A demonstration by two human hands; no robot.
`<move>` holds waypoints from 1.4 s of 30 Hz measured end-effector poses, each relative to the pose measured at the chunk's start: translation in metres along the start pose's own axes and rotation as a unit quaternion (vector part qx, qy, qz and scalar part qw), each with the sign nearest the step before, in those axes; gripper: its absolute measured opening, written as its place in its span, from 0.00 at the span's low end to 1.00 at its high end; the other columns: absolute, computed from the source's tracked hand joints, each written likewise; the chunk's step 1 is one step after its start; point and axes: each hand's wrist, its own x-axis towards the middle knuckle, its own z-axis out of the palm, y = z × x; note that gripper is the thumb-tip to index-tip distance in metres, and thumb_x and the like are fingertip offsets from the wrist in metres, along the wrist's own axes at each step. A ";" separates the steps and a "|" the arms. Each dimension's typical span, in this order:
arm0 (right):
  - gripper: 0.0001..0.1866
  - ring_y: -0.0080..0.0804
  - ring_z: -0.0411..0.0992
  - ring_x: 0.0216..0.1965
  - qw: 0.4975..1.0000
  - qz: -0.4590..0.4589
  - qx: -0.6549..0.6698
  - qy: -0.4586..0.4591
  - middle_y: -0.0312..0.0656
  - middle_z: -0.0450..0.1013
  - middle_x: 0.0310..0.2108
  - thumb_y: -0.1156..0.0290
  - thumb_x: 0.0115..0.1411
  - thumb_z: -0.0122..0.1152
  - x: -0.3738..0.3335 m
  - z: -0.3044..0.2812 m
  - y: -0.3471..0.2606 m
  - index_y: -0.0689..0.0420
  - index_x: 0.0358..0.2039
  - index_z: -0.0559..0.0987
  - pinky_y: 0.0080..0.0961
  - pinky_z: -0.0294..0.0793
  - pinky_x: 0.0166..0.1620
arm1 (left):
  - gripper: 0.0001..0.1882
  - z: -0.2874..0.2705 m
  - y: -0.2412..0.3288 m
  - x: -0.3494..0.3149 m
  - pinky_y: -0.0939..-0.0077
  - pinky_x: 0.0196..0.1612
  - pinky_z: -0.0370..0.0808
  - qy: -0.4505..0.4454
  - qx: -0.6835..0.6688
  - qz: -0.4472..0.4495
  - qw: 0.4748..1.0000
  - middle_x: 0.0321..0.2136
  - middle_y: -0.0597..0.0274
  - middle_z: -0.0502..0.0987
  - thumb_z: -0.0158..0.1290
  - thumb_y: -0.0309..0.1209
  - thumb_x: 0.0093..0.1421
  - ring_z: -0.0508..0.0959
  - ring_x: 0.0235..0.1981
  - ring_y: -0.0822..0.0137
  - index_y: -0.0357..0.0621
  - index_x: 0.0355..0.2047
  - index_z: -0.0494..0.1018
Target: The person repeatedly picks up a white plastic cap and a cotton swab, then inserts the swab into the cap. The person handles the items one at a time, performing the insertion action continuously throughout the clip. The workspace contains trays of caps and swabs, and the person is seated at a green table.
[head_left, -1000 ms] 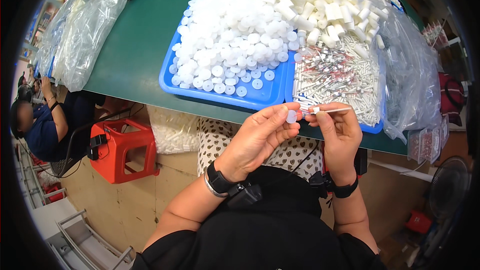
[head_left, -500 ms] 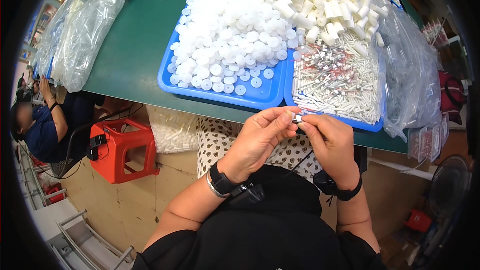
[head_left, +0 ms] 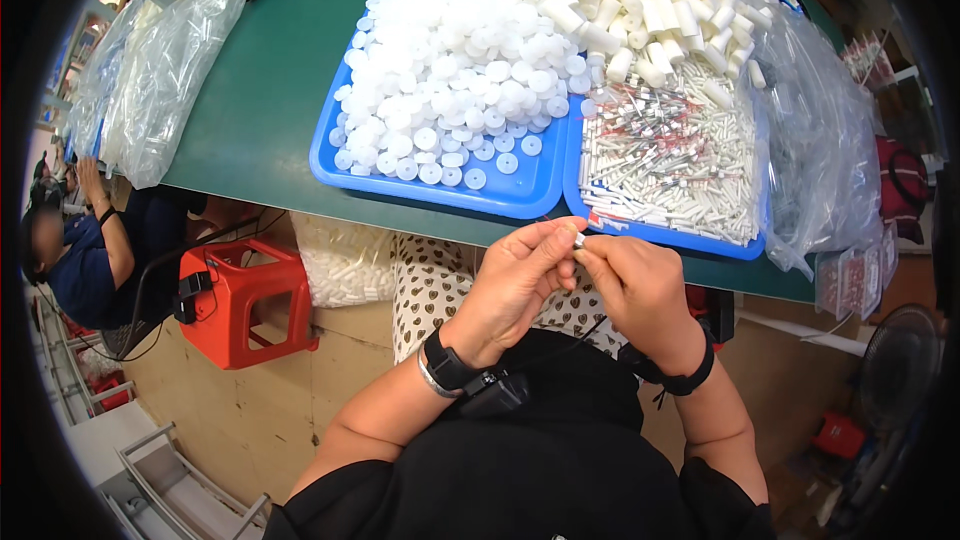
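Both hands meet at the near edge of the table. Thumb and forefinger of my left hand (head_left: 515, 285) pinch a small white piece (head_left: 580, 239), with what looks like a thin reddish wire by it. My right hand (head_left: 640, 290) closes on the same piece from the other side, fingertips touching it. Fingers cover most of it, so its exact kind is hidden. Just beyond my hands is a blue tray (head_left: 660, 238) of thin white sticks, with a heap of small wired parts (head_left: 655, 125) on top, grey and white with red wires.
To the left, another blue tray (head_left: 420, 192) holds a pile of translucent white discs (head_left: 460, 70). White foam-like cylinders (head_left: 640, 0) spill from a plastic bag (head_left: 820, 130) behind. A red stool (head_left: 245, 300) stands on the floor at left, near a seated person (head_left: 95, 260).
Both hands have shifted slightly left together, still pinching the small white piece. My right hand has turned a little, its fingers curling more over the piece.
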 end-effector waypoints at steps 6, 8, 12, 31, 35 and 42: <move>0.03 0.43 0.75 0.31 0.994 -0.005 -0.107 0.031 0.45 0.75 0.28 0.78 0.55 0.61 0.028 -0.014 0.030 0.62 0.31 0.78 0.35 0.74 0.33 | 0.17 0.002 0.006 -0.006 0.80 0.34 0.76 0.003 0.017 0.044 0.999 0.29 0.66 0.74 0.52 0.37 0.67 0.74 0.27 0.77 0.35 0.48 0.73; 0.03 0.42 0.75 0.31 0.983 -0.018 -0.182 -0.002 0.45 0.73 0.27 0.79 0.52 0.59 0.035 -0.014 0.039 0.61 0.29 0.77 0.35 0.74 0.33 | 0.18 0.002 0.006 -0.006 0.79 0.36 0.77 0.011 0.026 0.051 0.998 0.30 0.64 0.75 0.51 0.38 0.67 0.76 0.29 0.74 0.36 0.49 0.72; 0.02 0.42 0.74 0.31 0.960 -0.016 -0.268 -0.084 0.44 0.71 0.24 0.80 0.48 0.57 0.043 -0.016 0.040 0.61 0.25 0.75 0.35 0.74 0.34 | 0.19 0.006 0.006 -0.005 0.76 0.42 0.79 0.032 0.052 0.058 0.996 0.35 0.58 0.78 0.49 0.37 0.68 0.81 0.36 0.69 0.35 0.51 0.70; 0.08 0.38 0.77 0.28 0.998 0.036 0.047 0.020 0.46 0.76 0.28 0.80 0.57 0.63 0.008 -0.025 0.017 0.63 0.38 0.75 0.28 0.74 0.31 | 0.19 0.022 0.020 -0.006 0.72 0.46 0.81 0.036 0.025 0.133 0.990 0.40 0.51 0.77 0.48 0.35 0.69 0.81 0.43 0.60 0.32 0.52 0.66; 0.06 0.38 0.76 0.27 0.999 0.006 0.035 0.029 0.45 0.76 0.29 0.81 0.55 0.64 0.009 -0.027 0.014 0.64 0.34 0.77 0.28 0.73 0.30 | 0.19 0.022 0.020 -0.003 0.72 0.46 0.81 0.047 0.023 0.147 0.988 0.40 0.51 0.77 0.48 0.35 0.69 0.81 0.43 0.59 0.32 0.53 0.65; 0.06 0.38 0.75 0.26 0.998 0.027 0.039 0.044 0.45 0.76 0.28 0.81 0.55 0.63 0.006 -0.024 0.013 0.64 0.34 0.77 0.28 0.73 0.29 | 0.19 0.020 0.019 -0.002 0.72 0.46 0.80 0.054 0.028 0.151 0.987 0.40 0.51 0.77 0.48 0.35 0.69 0.81 0.44 0.59 0.33 0.52 0.66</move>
